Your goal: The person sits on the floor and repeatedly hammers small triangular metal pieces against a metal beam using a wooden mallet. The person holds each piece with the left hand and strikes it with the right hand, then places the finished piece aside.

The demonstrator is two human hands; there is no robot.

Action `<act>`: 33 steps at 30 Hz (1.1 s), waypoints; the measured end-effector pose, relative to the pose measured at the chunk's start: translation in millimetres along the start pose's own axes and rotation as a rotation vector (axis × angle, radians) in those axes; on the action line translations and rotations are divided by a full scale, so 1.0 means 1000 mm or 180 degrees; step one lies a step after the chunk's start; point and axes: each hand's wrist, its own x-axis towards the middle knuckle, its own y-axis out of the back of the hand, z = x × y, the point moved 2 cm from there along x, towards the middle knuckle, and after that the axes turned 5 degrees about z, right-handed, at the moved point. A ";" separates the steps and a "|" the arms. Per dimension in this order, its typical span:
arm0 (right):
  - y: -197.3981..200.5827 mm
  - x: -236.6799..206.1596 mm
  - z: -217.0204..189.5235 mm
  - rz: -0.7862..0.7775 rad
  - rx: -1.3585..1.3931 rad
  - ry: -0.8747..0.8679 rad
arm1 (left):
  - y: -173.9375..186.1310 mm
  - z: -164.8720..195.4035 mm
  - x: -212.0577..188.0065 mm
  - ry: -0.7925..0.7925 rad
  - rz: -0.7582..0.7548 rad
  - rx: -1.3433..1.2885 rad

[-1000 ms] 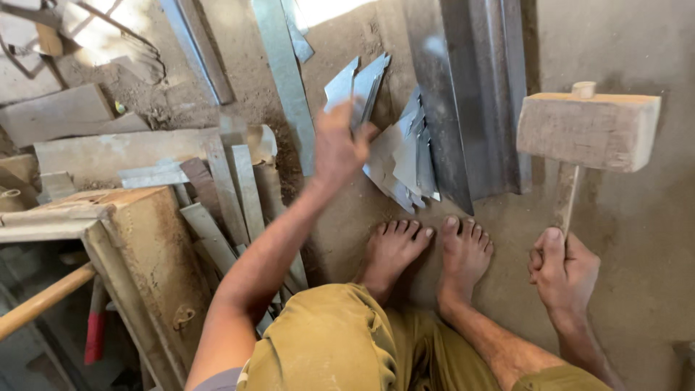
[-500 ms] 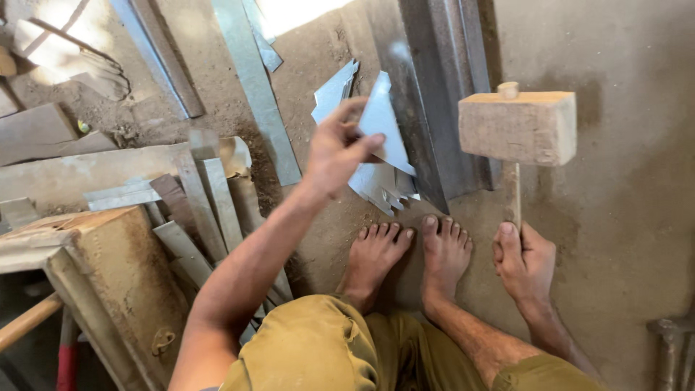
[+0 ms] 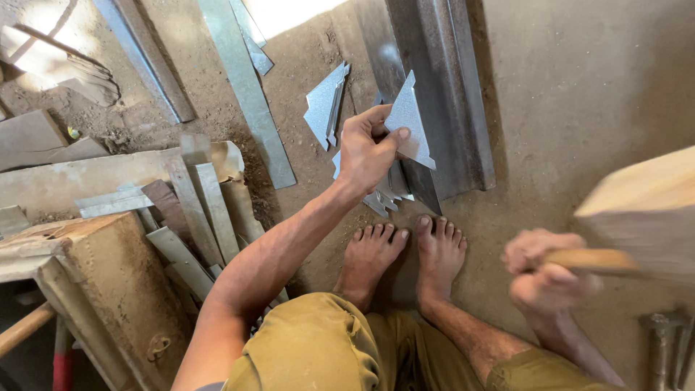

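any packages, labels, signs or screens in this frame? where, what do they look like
None in view: no package, label, sign or screen.
Only workshop stock shows: the left hand holds a triangular grey sheet-metal piece, the right hand grips a wooden mallet, and more cut metal pieces lie on the dirt floor.

Sunlight's coming in hard from the top of the frame, blowing out a white patch at upper center and another at the upper left. The right hand (image 3: pixel 546 279) and wooden mallet (image 3: pixel 641 217) are smearing with motion blur. The sheet-metal piece (image 3: pixel 410 123) is staying sharp. Lower left is sinking into dim shadow, edges bending slightly.
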 end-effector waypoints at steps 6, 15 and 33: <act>0.020 -0.017 0.028 -0.0872 -0.2619 -0.0591 | 0.001 0.004 -0.003 -0.0140 0.0104 0.0641; 0.026 -0.032 0.042 -0.0791 -0.2680 -0.0661 | 0.001 0.000 -0.001 -0.0288 0.0038 0.0215; 0.010 -0.020 0.024 -0.0873 -0.2604 -0.0626 | -0.001 0.002 -0.003 -0.0179 0.0056 0.0048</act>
